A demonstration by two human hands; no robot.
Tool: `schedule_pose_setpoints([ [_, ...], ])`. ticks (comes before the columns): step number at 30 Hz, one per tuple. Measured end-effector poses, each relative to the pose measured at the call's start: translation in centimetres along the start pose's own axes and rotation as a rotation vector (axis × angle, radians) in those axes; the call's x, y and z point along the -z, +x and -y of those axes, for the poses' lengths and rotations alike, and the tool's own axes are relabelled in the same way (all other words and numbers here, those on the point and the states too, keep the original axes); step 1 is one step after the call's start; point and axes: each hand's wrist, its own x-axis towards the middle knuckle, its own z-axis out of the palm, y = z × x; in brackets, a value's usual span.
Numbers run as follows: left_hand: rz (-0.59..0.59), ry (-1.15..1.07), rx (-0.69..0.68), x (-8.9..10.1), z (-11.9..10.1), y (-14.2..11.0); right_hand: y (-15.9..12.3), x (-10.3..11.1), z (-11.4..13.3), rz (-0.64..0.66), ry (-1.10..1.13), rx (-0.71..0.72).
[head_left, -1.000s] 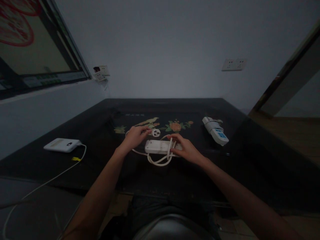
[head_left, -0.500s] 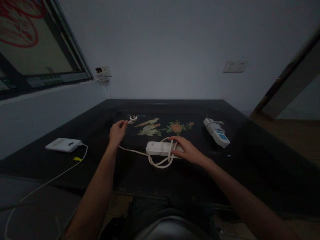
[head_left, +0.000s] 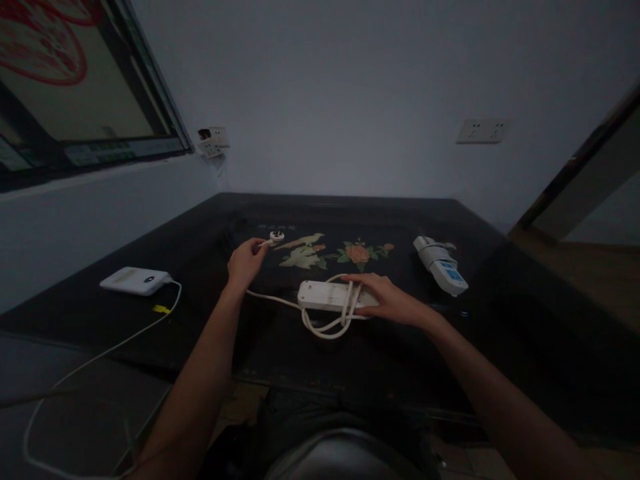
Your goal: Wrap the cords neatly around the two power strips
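A white power strip (head_left: 323, 295) lies flat on the black table, its cord (head_left: 327, 331) looped round its right half. My right hand (head_left: 390, 299) grips the strip's right end, thumb in front and fingers behind, beside the cord loops. Farther left, my left hand (head_left: 246, 265) pinches the cord just behind a white plug (head_left: 277, 236), whose pins point away from me. From under that hand a stretch of cord runs right to the strip. Both hands are closed; the palms are hidden.
A second power strip (head_left: 443, 265), wrapped in its own cord, lies at the right. At the left sits a white power bank (head_left: 135, 281) with a cable hanging off the table (head_left: 300, 363). Wall sockets (head_left: 483, 131) are on the back wall; a window (head_left: 90, 87) is at the left.
The whole view has shifted slightly, so things appear a little farther right. Both hands keep their hold on the cord and the strip, with hardly any movement on the table.
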Motion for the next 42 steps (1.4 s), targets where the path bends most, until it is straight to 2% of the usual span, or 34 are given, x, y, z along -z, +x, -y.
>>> schedule_pose_setpoints([
  [7,0.032,0.087,-0.018,-0.4,-0.3,-0.2,0.3,-0.9,-0.4,-0.047,0.032,0.059],
  [14,0.073,0.13,-0.065,-0.7,-0.6,-0.7,0.4,-1.2,-0.9,-0.076,0.037,0.06],
  [23,0.049,0.036,-0.059,-0.6,-0.3,-0.6,0.6,-1.3,-1.2,-0.124,0.143,0.039],
  [28,-0.049,-0.155,-0.014,-0.2,0.5,0.1,0.5,-1.0,-1.1,-0.1,0.275,-0.086],
  [32,-0.107,-0.399,0.058,-0.1,1.4,0.9,0.4,-0.3,-1.1,-0.023,0.511,-0.212],
  [37,-0.039,-0.65,0.205,-0.5,1.6,1.2,-0.3,1.5,-1.5,-0.006,0.755,-0.458],
  [40,0.04,-0.715,0.24,-0.9,1.2,1.1,-0.9,2.5,-2.6,-0.001,0.88,-0.622],
  [42,0.098,-0.722,0.242,-1.3,1.0,0.9,-1.2,2.9,-3.5,0.032,0.934,-0.663],
])
